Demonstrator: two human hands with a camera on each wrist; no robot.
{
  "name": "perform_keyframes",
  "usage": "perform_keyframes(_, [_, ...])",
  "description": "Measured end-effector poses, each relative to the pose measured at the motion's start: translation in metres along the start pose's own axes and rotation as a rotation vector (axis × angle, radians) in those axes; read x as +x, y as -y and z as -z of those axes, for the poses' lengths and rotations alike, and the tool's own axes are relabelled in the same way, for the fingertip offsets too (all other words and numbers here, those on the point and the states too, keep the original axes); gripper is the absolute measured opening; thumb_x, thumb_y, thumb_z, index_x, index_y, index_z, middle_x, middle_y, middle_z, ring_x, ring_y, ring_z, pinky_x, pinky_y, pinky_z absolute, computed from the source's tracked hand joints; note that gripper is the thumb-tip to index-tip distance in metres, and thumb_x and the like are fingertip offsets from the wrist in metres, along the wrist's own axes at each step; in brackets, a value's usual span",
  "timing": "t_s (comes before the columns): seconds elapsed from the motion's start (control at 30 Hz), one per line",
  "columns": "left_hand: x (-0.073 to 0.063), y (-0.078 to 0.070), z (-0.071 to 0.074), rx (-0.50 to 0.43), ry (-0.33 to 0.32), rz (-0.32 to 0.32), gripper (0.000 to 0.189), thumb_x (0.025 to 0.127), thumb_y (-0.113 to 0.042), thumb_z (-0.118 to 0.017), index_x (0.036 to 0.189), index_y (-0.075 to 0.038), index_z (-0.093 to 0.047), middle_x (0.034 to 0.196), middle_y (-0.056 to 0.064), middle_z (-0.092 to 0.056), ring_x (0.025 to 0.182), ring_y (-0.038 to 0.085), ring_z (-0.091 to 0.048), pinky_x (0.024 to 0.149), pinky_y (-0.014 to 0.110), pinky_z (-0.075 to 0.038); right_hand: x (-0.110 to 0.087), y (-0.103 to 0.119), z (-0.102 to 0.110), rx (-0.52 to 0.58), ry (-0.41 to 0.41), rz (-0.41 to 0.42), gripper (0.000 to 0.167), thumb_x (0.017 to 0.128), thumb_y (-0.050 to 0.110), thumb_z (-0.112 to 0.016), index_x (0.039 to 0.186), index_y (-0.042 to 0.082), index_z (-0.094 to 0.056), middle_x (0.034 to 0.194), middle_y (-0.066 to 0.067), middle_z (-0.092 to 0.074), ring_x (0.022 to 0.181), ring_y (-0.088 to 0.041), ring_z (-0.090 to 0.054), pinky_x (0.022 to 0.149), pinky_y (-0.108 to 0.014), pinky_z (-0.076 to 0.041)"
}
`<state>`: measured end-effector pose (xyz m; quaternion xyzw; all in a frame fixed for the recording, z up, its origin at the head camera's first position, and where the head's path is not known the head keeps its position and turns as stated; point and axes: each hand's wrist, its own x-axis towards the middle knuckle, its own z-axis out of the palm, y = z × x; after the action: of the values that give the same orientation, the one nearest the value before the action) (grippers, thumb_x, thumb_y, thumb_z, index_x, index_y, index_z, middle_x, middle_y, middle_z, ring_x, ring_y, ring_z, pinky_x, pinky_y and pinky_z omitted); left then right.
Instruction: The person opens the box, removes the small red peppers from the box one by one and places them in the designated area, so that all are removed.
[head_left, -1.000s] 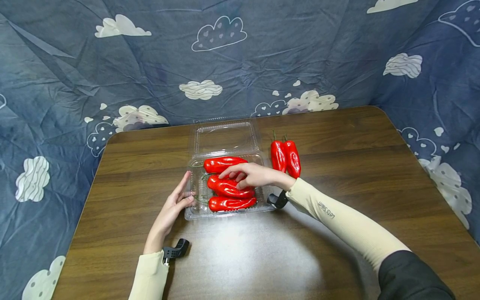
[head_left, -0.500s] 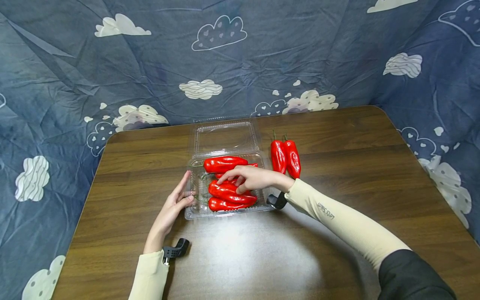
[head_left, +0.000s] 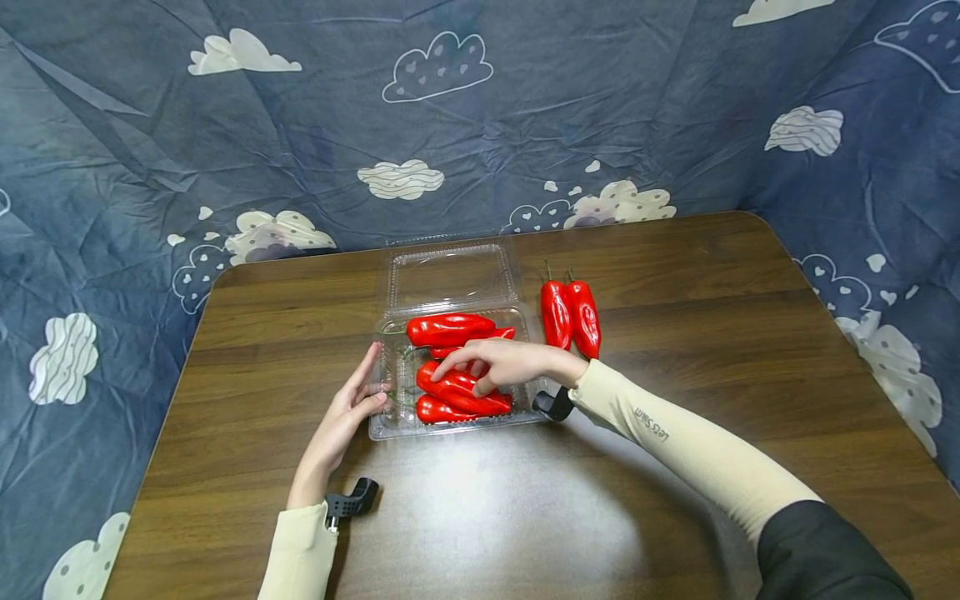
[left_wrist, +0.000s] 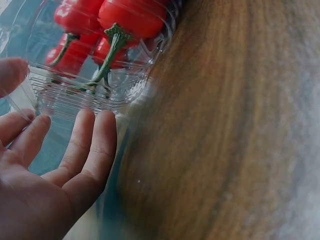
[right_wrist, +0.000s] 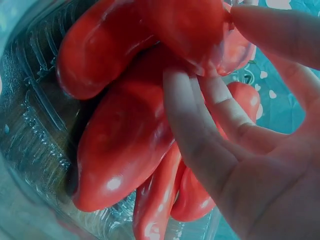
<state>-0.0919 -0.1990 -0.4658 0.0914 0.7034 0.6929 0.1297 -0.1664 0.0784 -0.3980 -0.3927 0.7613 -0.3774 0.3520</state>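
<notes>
A clear plastic clamshell container (head_left: 397,432) holds several shiny red peppers with green stems. In the head view my right hand (head_left: 510,360) reaches in from the right and pinches a red pepper (head_left: 447,380) between thumb and fingers. That pepper lies slanted over the front pepper (head_left: 435,411). Another pepper (head_left: 450,328) lies at the back, with one partly hidden under the hand. My left hand (head_left: 347,417) touches the container's left wall with nearly straight fingertips. The left wrist view has these fingers (left_wrist: 102,137) against the ribbed side, near a green stem (left_wrist: 111,52).
The container's transparent lid (head_left: 452,277) lies folded open toward the back. To the right, two red peppers (head_left: 556,315) rest side by side on the wooden table (head_left: 712,333). A blue cloth with clouds (head_left: 322,125) hangs behind the table.
My right hand has shifted a pepper toward the front, so it now overlaps the front pepper and uncovers part of another behind it. The left hand has stayed in place.
</notes>
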Motion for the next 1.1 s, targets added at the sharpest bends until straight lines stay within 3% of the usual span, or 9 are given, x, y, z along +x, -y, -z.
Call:
perform_keyframes(0.1, [0.001,0.001,0.000,0.002,0.000,-0.003,0.071,0.095,0.001,-0.048,0.155,-0.016,-0.014,0.159,0.002,-0.009,0.122,0.037,-0.041,0.090,0.025,-0.047,0.000,0.000,0.000,0.002,0.001,-0.001,0.056,0.078,-0.011,-0.059,0.129,0.013,-0.060,0.129,-0.007,-0.049,0.103,-0.021,-0.047,0.083,-0.030,-0.047])
perform_keyframes(0.2, [0.001,0.002,0.000,0.007,0.002,-0.010,0.070,0.096,0.000,-0.048,0.155,-0.014,-0.013,0.160,0.004,-0.008,0.121,0.035,-0.042,0.090,0.024,-0.047,0.000,-0.001,0.000,0.028,0.005,0.004,0.057,0.078,-0.012,-0.057,0.129,0.013,-0.060,0.125,-0.005,-0.050,0.083,-0.017,-0.047,0.070,-0.024,-0.045])
perform_keyframes(0.3, [0.002,0.001,0.000,0.005,0.000,-0.011,0.069,0.096,0.001,-0.047,0.155,-0.013,-0.013,0.160,0.006,-0.008,0.121,0.034,-0.042,0.090,0.024,-0.047,-0.001,-0.003,0.000,0.068,0.003,0.013,0.057,0.078,-0.012,-0.056,0.129,0.012,-0.060,0.123,-0.003,-0.051,0.077,-0.015,-0.044,0.065,-0.022,-0.041])
perform_keyframes(0.67, [0.000,0.001,0.000,0.024,-0.004,-0.005,0.068,0.097,0.000,-0.046,0.155,-0.014,-0.013,0.160,0.004,-0.008,0.120,0.033,-0.043,0.091,0.025,-0.046,-0.010,-0.009,0.006,0.130,-0.036,0.039,0.053,0.080,-0.010,-0.057,0.128,0.012,-0.060,0.118,-0.003,-0.052,0.075,-0.017,-0.044,0.065,-0.025,-0.040])
perform_keyframes(0.87, [0.000,0.002,0.000,0.022,-0.008,-0.004,0.070,0.096,0.001,-0.047,0.155,-0.015,-0.013,0.160,0.003,-0.008,0.119,0.033,-0.044,0.090,0.025,-0.047,-0.017,-0.013,0.008,0.185,-0.067,0.050,0.055,0.078,-0.012,-0.055,0.128,0.011,-0.059,0.126,-0.003,-0.052,0.065,-0.017,-0.046,0.064,-0.026,-0.043])
perform_keyframes(1.1, [0.000,0.002,0.000,0.028,-0.011,0.006,0.069,0.096,0.001,-0.047,0.155,-0.015,-0.013,0.160,0.004,-0.009,0.119,0.031,-0.044,0.090,0.025,-0.046,-0.024,-0.014,0.011,0.216,-0.143,0.021,0.053,0.081,-0.008,-0.057,0.130,0.012,-0.057,0.131,-0.005,-0.049,0.071,-0.023,-0.053,0.070,-0.031,-0.048])
